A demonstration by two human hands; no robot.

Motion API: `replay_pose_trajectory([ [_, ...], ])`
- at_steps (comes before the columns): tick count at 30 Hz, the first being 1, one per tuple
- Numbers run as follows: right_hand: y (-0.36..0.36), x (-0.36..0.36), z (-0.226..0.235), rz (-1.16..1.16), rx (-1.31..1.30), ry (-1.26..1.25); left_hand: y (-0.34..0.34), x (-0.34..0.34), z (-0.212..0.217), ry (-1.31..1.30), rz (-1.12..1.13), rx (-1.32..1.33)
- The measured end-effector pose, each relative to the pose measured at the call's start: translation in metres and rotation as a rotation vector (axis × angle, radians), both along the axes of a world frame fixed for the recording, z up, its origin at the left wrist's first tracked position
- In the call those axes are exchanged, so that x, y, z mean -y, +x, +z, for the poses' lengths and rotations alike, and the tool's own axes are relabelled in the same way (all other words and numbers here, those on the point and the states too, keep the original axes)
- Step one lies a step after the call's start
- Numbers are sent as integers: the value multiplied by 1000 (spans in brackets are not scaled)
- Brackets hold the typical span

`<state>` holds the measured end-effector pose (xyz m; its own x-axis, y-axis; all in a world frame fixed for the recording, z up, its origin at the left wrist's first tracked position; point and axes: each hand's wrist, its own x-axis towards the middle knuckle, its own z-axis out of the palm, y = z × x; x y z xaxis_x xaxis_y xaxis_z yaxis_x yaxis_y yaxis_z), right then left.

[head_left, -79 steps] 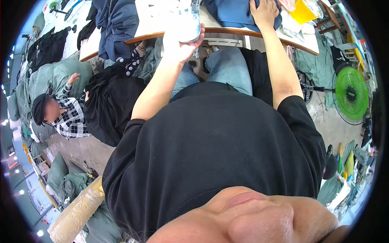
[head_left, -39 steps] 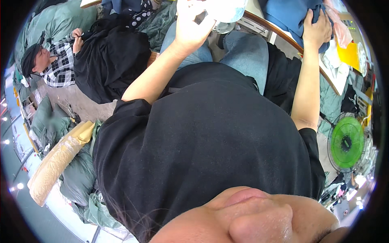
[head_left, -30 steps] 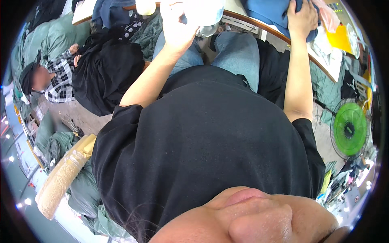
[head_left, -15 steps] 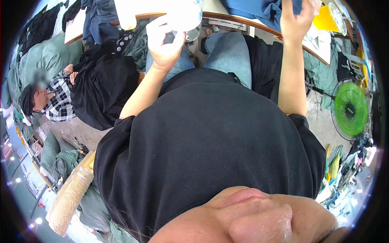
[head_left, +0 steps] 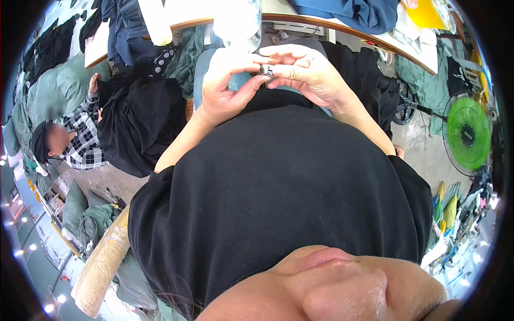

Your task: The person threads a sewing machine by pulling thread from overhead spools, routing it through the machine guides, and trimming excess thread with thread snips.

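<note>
A small shiny metal bobbin case (head_left: 266, 69) sits between my two hands, above my lap. The fingertips and thumb of my left hand (head_left: 227, 85) pinch it from one side. From the other side the thumb and fingers of my right hand (head_left: 316, 80) close on it too. Just beyond my hands is the white, overexposed head of a sewing machine (head_left: 235, 24). My jeans (head_left: 201, 75) show in part beneath my hands.
The wooden table edge (head_left: 342, 33) runs behind my hands, with dark blue cloth (head_left: 348, 15) and a yellow piece (head_left: 426, 17) on top. A green fan (head_left: 467, 134) stands at right. To the left, a person (head_left: 83, 128) handles black cloth (head_left: 142, 125).
My right hand has come down from the table at the right and met my left hand. Both now hold the bobbin case. The person at left has raised a hand.
</note>
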<state>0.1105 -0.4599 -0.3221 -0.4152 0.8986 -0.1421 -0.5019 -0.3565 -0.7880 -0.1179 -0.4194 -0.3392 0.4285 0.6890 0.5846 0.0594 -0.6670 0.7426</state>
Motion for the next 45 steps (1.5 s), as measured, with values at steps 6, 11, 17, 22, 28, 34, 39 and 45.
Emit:
replay_pose_trajectory([
  [6, -9, 5, -11, -30, -168, -134, 7, 4, 17, 181, 49, -197],
  [11, -13, 6, -19, -57, -225, -174, 9, 4, 17, 218, 113, -266],
  [17, -10, 5, -17, -91, -203, -217, 0, 3, 22, -52, -1, -160],
  [22, 11, -5, -9, -112, -163, -135, -14, -2, 11, -100, 57, -31],
  [28, 84, -81, 37, -448, 14, 290, -49, -20, -14, -300, 294, 226],
  [34, 192, -217, 75, -841, 845, 528, -45, -53, -6, -435, 387, 466],
  [39, 169, -210, 72, -926, 1464, 678, -48, -72, -17, -295, 491, 273],
  [45, 193, -148, 43, -1470, 1551, 1162, -86, -153, -72, -200, 577, 73],
])
